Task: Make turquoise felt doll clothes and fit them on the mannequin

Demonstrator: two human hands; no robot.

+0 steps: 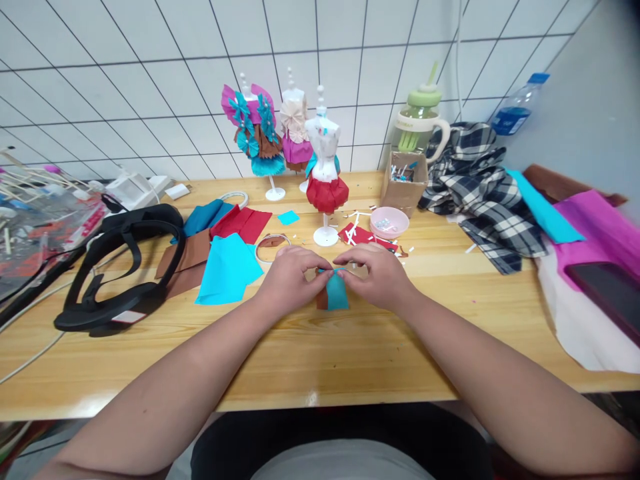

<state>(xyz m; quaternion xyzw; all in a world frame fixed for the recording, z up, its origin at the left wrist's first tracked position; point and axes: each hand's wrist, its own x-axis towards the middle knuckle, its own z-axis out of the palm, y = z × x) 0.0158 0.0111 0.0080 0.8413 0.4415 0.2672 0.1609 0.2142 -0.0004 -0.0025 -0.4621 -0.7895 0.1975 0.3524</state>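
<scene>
Between my two hands, just above the wooden table, is a small piece of blue and brown crepe paper (337, 295). My left hand (295, 277) pinches its upper edge between thumb and fingertips. Close beside it, my right hand (375, 273) pinches the same edge from the other side. The blue part hangs on the right, the brown strip on the left. Right behind my hands stands a white mini mannequin (323, 157) in a puffy red paper skirt (327, 194).
Crepe paper sheets (225, 267), a tape roll (267, 248) and a black headset strap (125, 267) lie left. Two dressed mannequins (260, 133) stand behind. A pink bowl (389, 223), cardboard box (403, 183), plaid cloth (480, 187) and phone (607, 293) are right.
</scene>
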